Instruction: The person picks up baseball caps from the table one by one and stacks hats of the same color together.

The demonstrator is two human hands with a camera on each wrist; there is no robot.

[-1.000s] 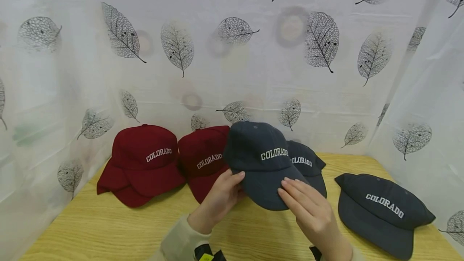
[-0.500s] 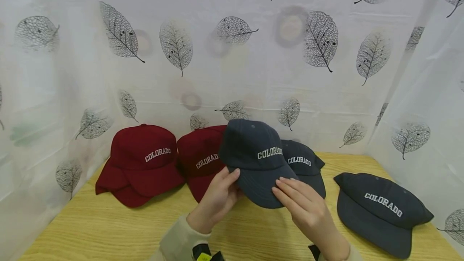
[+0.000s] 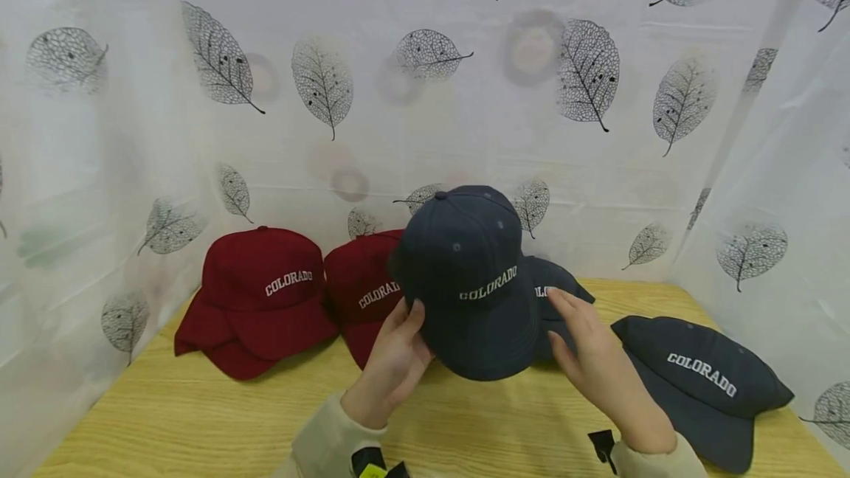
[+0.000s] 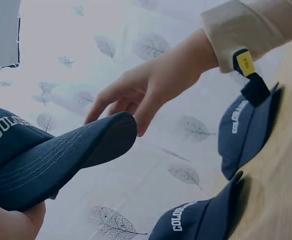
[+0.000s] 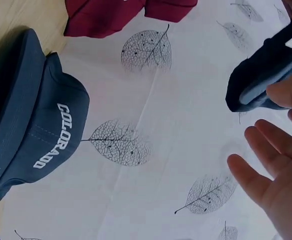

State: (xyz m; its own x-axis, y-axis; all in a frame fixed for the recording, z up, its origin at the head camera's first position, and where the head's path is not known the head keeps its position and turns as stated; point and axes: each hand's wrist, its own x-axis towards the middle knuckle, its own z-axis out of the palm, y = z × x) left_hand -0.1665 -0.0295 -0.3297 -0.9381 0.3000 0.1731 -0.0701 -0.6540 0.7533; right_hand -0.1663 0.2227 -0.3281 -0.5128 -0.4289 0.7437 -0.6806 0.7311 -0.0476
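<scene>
A navy baseball cap [image 3: 465, 234] with white COLORADO lettering is held up over the table, its crown and brim facing me. My left hand [image 3: 388, 371] grips its left edge, thumb on the near side and the other fingers largely hidden behind. Beyond the brim's right side, my right hand [image 3: 600, 356] is raised with fingers extended and nothing held. In the left wrist view, the right hand [image 4: 151, 85] overlaps the brim tip [image 4: 118, 137]. The right wrist view shows its spread fingers [image 5: 258, 150] just below the dark cap [image 5: 261, 75].
Red caps [image 3: 265, 264] are stacked at the left, and another red cap [image 3: 355, 271] sits partly behind the held one. One navy cap [image 3: 544, 271] stands behind the right hand, another [image 3: 704, 367] at right. A leaf-print curtain [image 3: 425, 131] encloses the wooden table [image 3: 219, 426].
My right hand has come off the brim and moved right, its fingers lifting. The cap has tipped forward in the left hand, so its crown top shows.
</scene>
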